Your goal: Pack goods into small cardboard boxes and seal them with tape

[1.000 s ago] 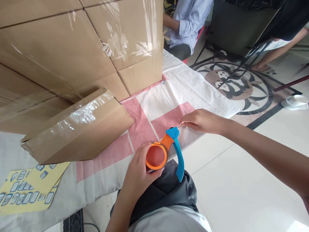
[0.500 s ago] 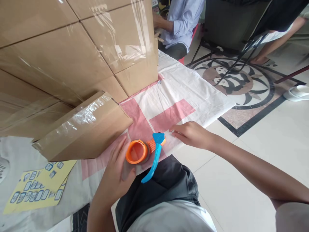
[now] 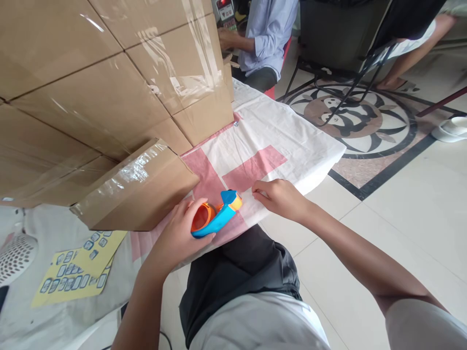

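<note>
A tape dispenser (image 3: pixel 220 219) with an orange ring and a blue handle is at the table's near edge. My left hand (image 3: pixel 179 238) is closed around its ring end, thumb against the blue handle. To the right of the dispenser's head, my right hand (image 3: pixel 282 198) hovers with thumb and fingers pinched together. Whatever is between those fingertips is too small to make out. Just beyond my left hand, a flat cardboard box (image 3: pixel 146 187) sealed with clear tape leans against a stack of cartons (image 3: pixel 146 92).
Yellow sticker sheets (image 3: pixel 78 272) lie at the left, beside a white perforated object (image 3: pixel 18 257). A red-and-white cloth (image 3: pixel 270 114) covers the table. A co-worker in a light blue shirt (image 3: pixel 270 39) sits at the back. A dark chair (image 3: pixel 339 39) stands at upper right.
The dispenser's blue handle has swung up against the orange ring, and my left hand has closed around them. My pinched right hand has shifted slightly left in view.
</note>
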Motion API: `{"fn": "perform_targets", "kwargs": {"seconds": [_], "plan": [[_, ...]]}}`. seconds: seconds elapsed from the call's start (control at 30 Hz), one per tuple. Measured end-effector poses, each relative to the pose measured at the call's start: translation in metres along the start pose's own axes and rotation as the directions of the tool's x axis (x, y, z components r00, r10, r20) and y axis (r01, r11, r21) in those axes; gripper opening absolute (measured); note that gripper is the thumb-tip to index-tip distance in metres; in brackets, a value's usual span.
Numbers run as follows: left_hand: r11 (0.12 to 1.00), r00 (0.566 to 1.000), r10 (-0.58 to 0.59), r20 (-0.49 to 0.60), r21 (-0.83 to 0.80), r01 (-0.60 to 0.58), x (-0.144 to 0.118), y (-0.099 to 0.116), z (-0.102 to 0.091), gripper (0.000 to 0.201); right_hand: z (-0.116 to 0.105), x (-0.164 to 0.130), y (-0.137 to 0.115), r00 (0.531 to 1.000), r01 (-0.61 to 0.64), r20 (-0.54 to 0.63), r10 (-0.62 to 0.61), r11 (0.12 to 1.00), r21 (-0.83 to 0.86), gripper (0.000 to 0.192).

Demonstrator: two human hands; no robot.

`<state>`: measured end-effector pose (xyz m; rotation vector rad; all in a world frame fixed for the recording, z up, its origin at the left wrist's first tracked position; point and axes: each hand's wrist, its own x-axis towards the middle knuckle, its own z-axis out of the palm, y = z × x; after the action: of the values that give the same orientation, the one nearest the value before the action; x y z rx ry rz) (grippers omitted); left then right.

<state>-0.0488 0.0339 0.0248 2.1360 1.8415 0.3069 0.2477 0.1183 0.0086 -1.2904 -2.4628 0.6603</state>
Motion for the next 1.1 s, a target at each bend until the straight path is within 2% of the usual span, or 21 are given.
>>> {"fn": "perform_targets", "kwargs": {"seconds": [0.07,0.17,0.27,0.33,0.4,0.5,0.63,0.73,0.8,0.87,0.93,1.0,1.1], "plan": [[0.996,0.999,-0.045,-0.029,-0.074,0.042,-0.006,0.0,-0.002,0.066,0.0,0.005,-0.005,1.0,0.014,-0.021,-0.013,0.999,0.041,0.023],[0.969,0.993,-0.119,-0.006,-0.22,0.114,-0.016,-0.002,-0.005,0.063,0.0,0.019,-0.011,0.994,0.094,-0.078,-0.081,0.978,0.185,0.02],[0.923,0.983,-0.178,0.054,-0.337,0.186,-0.032,-0.015,-0.014,0.078,-0.002,0.039,-0.02,0.977,0.187,-0.16,-0.14,0.924,0.333,0.017],[0.868,0.968,-0.238,0.072,-0.431,0.246,-0.046,-0.029,-0.024,0.093,-0.006,0.055,-0.029,0.98,0.19,-0.134,-0.147,0.894,0.407,0.015],[0.788,0.945,-0.324,0.041,-0.54,0.294,-0.063,-0.043,-0.037,0.101,-0.012,0.07,-0.041,0.988,0.147,-0.034,-0.149,0.86,0.489,0.015],[0.612,0.861,-0.506,-0.046,-0.723,0.32,-0.086,-0.061,-0.059,0.101,-0.021,0.091,-0.067,0.967,0.124,0.105,-0.234,0.783,0.609,0.018],[0.319,0.693,-0.716,-0.081,-0.922,0.221,-0.104,-0.078,-0.085,0.092,-0.027,0.116,-0.106,0.924,0.116,0.194,-0.33,0.725,0.678,0.019],[0.237,0.564,-0.817,-0.121,-0.962,0.137,-0.106,-0.078,-0.091,0.079,-0.032,0.139,-0.128,0.917,0.142,0.183,-0.355,0.718,0.682,0.022],[0.195,0.517,-0.847,-0.125,-0.977,0.083,-0.104,-0.068,-0.084,0.071,-0.04,0.16,-0.139,0.912,0.21,0.14,-0.385,0.733,0.647,0.041],[0.14,0.515,-0.851,-0.107,-0.99,0.025,-0.101,-0.047,-0.068,0.066,-0.052,0.182,-0.15,0.883,0.293,0.151,-0.443,0.775,0.559,0.053],[0.067,0.534,-0.842,-0.072,-0.997,-0.029,-0.096,-0.02,-0.045,0.068,-0.065,0.204,-0.163,0.816,0.397,0.249,-0.521,0.82,0.413,0.043],[-0.055,0.55,-0.835,0.007,-0.996,-0.07,-0.088,0.007,-0.02,0.073,-0.075,0.223,-0.18,0.751,0.491,0.385,-0.536,0.844,0.217,0.028],[-0.209,0.551,-0.826,0.115,-0.972,-0.11,-0.074,0.037,0.01,0.074,-0.078,0.241,-0.208,0.723,0.553,0.532,-0.441,0.831,-0.063,0.023]]}}
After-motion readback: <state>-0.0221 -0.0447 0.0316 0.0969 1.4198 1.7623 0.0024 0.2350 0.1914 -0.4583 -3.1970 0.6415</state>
